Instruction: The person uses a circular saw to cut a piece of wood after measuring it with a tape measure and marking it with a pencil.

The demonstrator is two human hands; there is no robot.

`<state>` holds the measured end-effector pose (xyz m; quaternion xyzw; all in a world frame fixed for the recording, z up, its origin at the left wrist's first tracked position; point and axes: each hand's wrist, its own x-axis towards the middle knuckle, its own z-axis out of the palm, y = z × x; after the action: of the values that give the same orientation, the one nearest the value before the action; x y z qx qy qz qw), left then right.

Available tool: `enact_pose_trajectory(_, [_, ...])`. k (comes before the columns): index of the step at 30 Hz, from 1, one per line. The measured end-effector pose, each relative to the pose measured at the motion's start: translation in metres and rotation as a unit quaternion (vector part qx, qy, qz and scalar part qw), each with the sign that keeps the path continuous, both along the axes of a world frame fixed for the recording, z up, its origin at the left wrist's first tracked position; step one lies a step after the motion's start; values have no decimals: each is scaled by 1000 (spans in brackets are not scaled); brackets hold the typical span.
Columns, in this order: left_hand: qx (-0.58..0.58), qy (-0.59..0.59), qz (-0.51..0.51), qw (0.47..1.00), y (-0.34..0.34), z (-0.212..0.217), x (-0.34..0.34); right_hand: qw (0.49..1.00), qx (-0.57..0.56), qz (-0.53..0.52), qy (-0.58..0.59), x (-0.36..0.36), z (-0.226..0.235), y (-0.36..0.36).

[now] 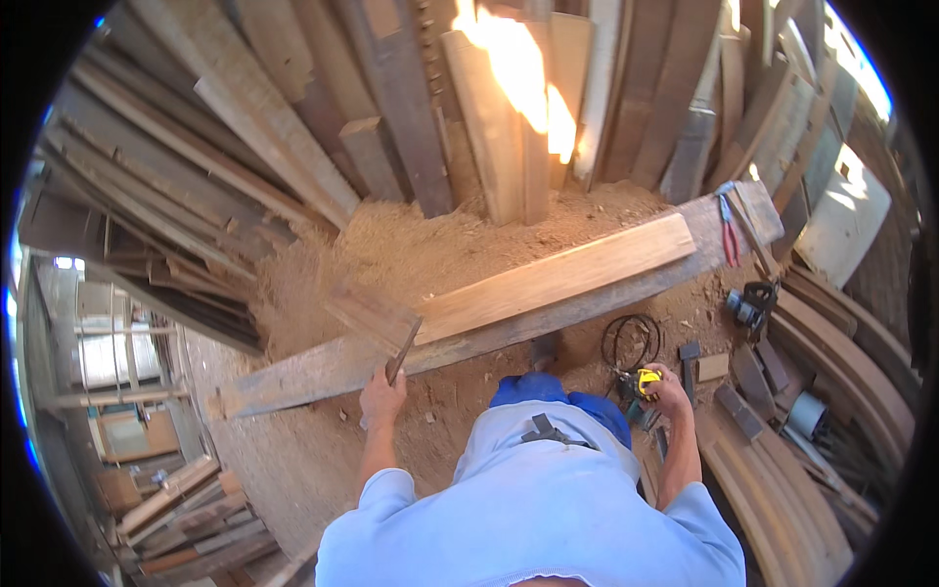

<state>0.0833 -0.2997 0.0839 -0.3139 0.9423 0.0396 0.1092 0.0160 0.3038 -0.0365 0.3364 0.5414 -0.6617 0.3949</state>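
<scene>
My left hand (381, 396) grips a short dark wooden strip (402, 350) that points up toward a long grey plank (313, 367). A lighter, fresh-cut board (558, 277) lies on top of that plank. My right hand (665, 386) is low at the right, closed on a yellow and black tool (643, 382) near the sawdust floor. A coil of black cable (631, 340) lies just above that hand.
Many planks lean upright at the back (489, 127), and more are stacked at the left (156, 196). Red-handled pliers (729, 235) rest on the plank's right end. A power tool (751, 305) and wood offcuts (743, 391) lie at the right. Sawdust (391, 245) covers the ground.
</scene>
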Motion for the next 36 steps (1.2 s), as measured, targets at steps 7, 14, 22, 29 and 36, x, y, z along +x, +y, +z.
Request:
enact_pose_trajectory(7, [33,-113,66,991,-45,-31,74,988,-91,120,30,-99,76,-98])
enact_pose_trajectory(14, [142,-182,130,964,-76,-92,64,978,-176,86,73,-126,98,-152])
enact_pose_trajectory(22, [109,-220,120,962,-102,-88,12,967,-254,12,21,-139,94,-169])
enact_pose_trajectory(29, [348,21,35,936,-63,-79,-72,962,-65,251,88,-156,112,-225])
enact_pose_trajectory(36, [774,-69,180,602,102,-71,-133,786,60,507,348,-156,115,-290])
